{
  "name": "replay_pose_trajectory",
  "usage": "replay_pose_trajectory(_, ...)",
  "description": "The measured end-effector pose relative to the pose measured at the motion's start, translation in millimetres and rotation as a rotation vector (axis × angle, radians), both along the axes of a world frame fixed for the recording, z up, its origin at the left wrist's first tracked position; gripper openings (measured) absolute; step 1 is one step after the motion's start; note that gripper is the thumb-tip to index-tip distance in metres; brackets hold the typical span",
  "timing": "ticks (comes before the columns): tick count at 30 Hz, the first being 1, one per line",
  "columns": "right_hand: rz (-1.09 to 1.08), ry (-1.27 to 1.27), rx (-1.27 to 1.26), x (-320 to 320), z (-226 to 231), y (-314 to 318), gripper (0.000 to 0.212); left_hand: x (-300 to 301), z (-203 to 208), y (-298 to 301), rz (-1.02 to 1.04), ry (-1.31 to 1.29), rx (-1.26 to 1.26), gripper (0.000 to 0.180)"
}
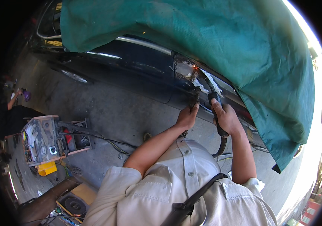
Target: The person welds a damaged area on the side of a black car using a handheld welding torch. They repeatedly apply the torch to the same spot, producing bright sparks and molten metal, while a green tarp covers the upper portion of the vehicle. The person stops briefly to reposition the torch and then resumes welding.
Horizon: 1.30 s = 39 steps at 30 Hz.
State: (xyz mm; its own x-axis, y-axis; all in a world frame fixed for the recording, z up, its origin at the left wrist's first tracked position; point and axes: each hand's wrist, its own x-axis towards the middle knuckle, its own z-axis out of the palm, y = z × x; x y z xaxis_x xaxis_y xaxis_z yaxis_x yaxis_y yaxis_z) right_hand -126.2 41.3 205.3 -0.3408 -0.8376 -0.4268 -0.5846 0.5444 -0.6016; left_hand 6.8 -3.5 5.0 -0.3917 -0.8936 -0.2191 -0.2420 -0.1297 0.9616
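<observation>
Well, one small white square label (53,150) with a dark round mark sits on the grey cart (40,137) at left, its print too small to read. The black torch (213,98), ribbed toward its cable, has a slim curved neck; it stands right of centre, pointing far, toward one orange glow (194,67) on the bare, ragged patch (184,69) of a dark, glossy car (130,71). The right hand (226,116) has its fingers wrapped round that torch. The left hand (187,117), just left of it, has fingers closed on one slim dark piece (196,98), its kind hard to tell. One green cover (206,30) drapes the car's far side; one yellow container (47,168) is by the cart, and one other person (12,120) is at far left
</observation>
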Motion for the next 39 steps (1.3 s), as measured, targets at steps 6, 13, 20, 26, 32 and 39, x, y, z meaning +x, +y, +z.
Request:
replay_pose_trajectory(6, 0.014, -0.013, -0.004, -2.2, -3.2, 0.8, 0.079, 2.8, 3.1, -2.3, -0.043, -0.036, 0.024, 0.066)
replay_pose_trajectory(13, 0.008, -0.055, -0.044, -5.2, -6.5, 6.9, 0.066, 3.2, 6.7, -1.4, -0.046, -0.053, 0.045, 0.064)
replay_pose_trajectory(20, 0.061, 0.059, -0.017, 2.4, -4.9, 1.9, 0.073, 1.6, 10.0, 1.2, -0.006, -0.028, 0.003, 0.066)
replay_pose_trajectory(26, 0.070, 0.090, -0.007, 6.5, -4.2, -2.1, 0.073, 2.6, 7.0, -0.6, -0.035, -0.050, 0.011, 0.067)
replay_pose_trajectory(32, 0.065, 0.089, -0.010, 6.1, -4.7, -2.5, 0.074, 1.2, 5.5, 1.1, -0.016, -0.017, -0.024, 0.067)
replay_pose_trajectory(39, 0.074, 0.112, -0.012, 6.1, -6.8, -5.5, 0.076, 2.6, 5.7, 1.7, -0.023, -0.014, -0.021, 0.065)
